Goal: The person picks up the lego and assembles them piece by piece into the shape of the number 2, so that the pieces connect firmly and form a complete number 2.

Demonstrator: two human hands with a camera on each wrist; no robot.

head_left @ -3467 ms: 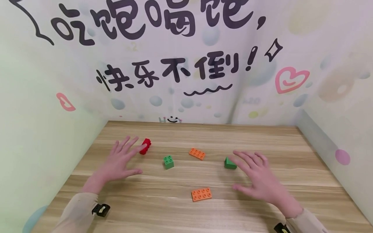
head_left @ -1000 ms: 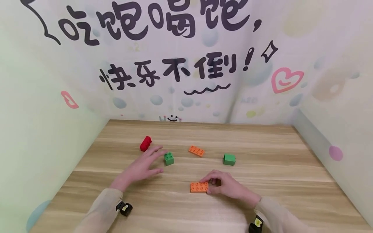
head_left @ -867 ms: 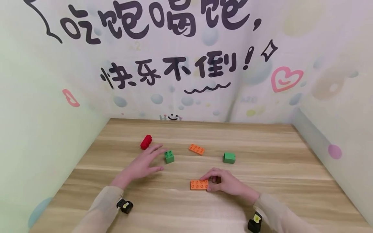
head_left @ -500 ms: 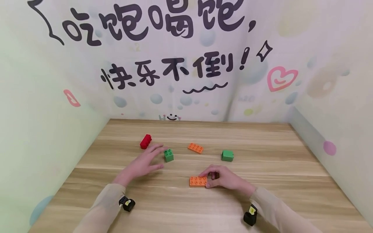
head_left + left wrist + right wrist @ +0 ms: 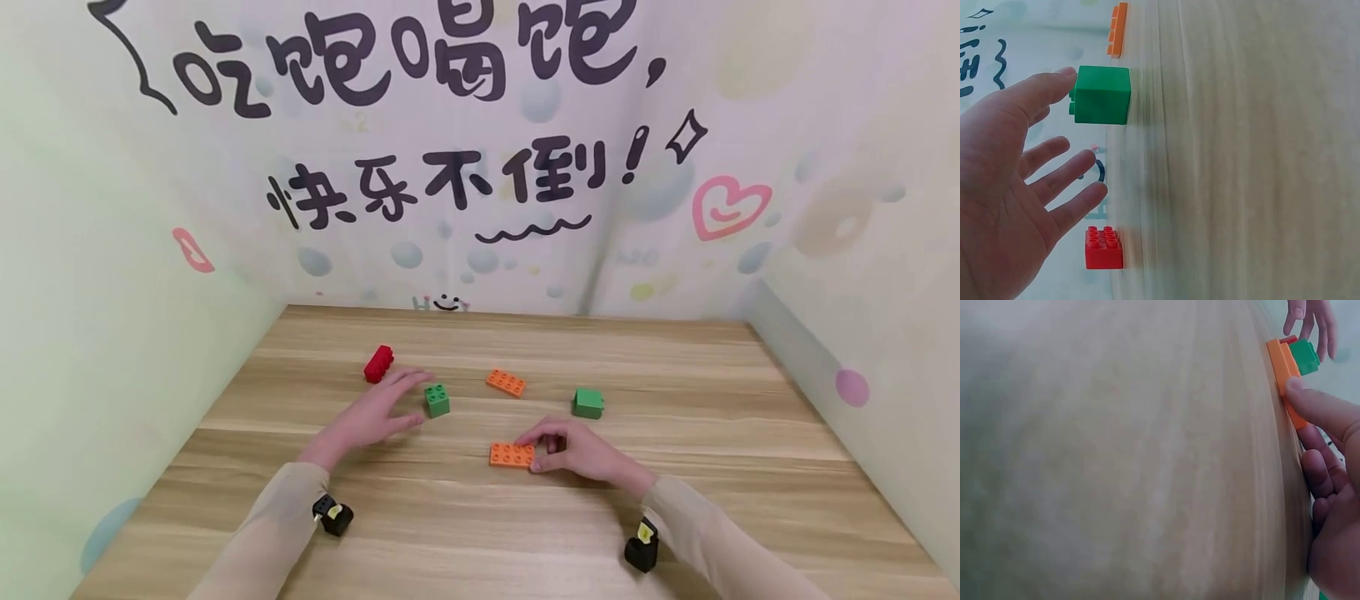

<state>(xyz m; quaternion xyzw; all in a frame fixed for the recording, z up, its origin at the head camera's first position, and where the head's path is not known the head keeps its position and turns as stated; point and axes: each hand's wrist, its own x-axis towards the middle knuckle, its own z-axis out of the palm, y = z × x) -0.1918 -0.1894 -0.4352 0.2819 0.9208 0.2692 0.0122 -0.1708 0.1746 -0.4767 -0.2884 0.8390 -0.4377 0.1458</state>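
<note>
On the wooden table, my right hand (image 5: 581, 450) pinches the right end of a flat orange building brick (image 5: 512, 455), studs up. In the right wrist view the thumb lies along the near side of that orange brick (image 5: 1285, 369), with the other fingers curled behind. My left hand (image 5: 371, 414) hovers with fingers spread, just left of a green building brick (image 5: 437, 401). In the left wrist view the left hand (image 5: 1025, 162) holds nothing; its thumb overlaps the stud side of the green brick (image 5: 1102, 95). A red brick (image 5: 378, 364) lies on its side beyond the left fingers.
A second flat orange brick (image 5: 506, 382) lies farther back. To its right a green brick (image 5: 588, 403) rests on its side. A printed cloth wall (image 5: 465, 275) rises at the table's back edge, and pale walls close both sides.
Both hands have come inward since the earliest frame. The right hand has left the far green brick, taken hold of the near orange brick, and slid it slightly away from the body.
</note>
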